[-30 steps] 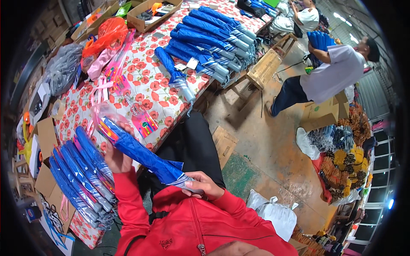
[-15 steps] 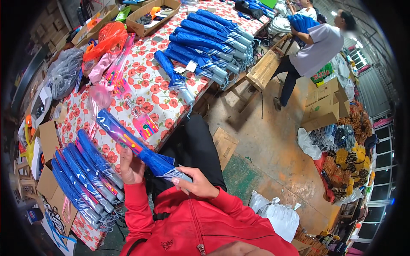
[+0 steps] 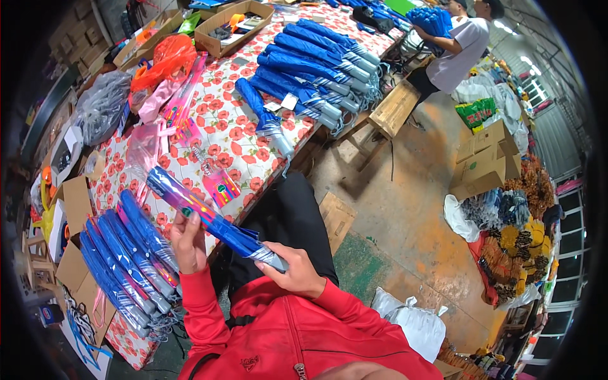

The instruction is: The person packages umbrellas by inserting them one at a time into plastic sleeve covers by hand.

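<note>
A folded blue umbrella (image 3: pixel 209 218) in a clear plastic sleeve lies slanted between both my hands, over the table edge. My left hand (image 3: pixel 188 244) grips its sleeved upper half. My right hand (image 3: pixel 292 272) holds the silvery handle end near my red jacket. Just left of my left hand lies a stack of several sleeved blue umbrellas (image 3: pixel 126 259) on the flowered tablecloth (image 3: pixel 240 136). A single bare blue umbrella (image 3: pixel 263 117) lies alone in the middle of the table.
A big pile of blue umbrellas (image 3: pixel 323 63) fills the far table end. Pink packaging (image 3: pixel 171 107), an orange bag (image 3: pixel 168 57) and cardboard trays (image 3: pixel 234 25) sit at the back. Another person (image 3: pixel 459 44) carries blue umbrellas near a wooden bench (image 3: pixel 392 111). Boxes (image 3: pixel 484 161) and bags stand at right.
The umbrella in my hands has shifted slightly with the sleeve drawn further along it. The other person has walked from the floor at right up toward the table's far end.
</note>
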`<state>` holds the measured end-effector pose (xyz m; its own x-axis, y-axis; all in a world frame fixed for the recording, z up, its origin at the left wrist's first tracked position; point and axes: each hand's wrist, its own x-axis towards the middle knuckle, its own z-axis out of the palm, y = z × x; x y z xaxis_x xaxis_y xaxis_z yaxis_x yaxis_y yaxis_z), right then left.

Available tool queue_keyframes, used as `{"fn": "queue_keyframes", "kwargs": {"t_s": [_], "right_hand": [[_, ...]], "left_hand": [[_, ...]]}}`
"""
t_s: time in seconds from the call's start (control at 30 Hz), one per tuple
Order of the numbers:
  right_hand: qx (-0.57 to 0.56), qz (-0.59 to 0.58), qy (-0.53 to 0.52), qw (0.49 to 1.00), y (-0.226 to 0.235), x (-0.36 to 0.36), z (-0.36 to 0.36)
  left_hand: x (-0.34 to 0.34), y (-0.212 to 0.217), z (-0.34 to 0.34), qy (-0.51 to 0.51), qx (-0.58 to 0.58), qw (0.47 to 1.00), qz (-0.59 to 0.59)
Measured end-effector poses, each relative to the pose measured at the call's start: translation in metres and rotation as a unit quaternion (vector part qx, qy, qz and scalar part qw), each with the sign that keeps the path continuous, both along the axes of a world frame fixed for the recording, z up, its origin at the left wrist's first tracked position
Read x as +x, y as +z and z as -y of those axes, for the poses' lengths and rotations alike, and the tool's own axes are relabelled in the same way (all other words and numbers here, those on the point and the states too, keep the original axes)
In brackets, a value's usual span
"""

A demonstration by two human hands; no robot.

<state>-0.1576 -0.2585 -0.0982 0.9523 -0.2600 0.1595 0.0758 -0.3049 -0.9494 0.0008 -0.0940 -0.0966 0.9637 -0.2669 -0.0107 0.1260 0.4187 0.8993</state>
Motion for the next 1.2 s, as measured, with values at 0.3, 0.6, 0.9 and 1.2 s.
{"fn": "queue_keyframes", "kwargs": {"t_s": [0.3,0.6,0.9,1.2], "right_hand": [[-0.237,-0.036,-0.046,0.970,-0.019,-0.016,-0.004],[-0.059,-0.137,0.064,0.987,-0.010,-0.016,0.004],[0.090,-0.244,0.151,0.954,-0.034,-0.031,0.017],[0.620,-0.266,0.086,0.733,-0.027,0.008,0.018]], "left_hand": [[0.009,0.001,-0.002,0.092,-0.146,0.983,-0.061],[-0.006,0.008,0.017,0.091,-0.109,0.984,-0.109],[-0.008,0.010,-0.003,0.003,-0.166,0.979,-0.121],[-0.030,0.012,0.029,-0.061,-0.162,0.978,-0.116]]}}
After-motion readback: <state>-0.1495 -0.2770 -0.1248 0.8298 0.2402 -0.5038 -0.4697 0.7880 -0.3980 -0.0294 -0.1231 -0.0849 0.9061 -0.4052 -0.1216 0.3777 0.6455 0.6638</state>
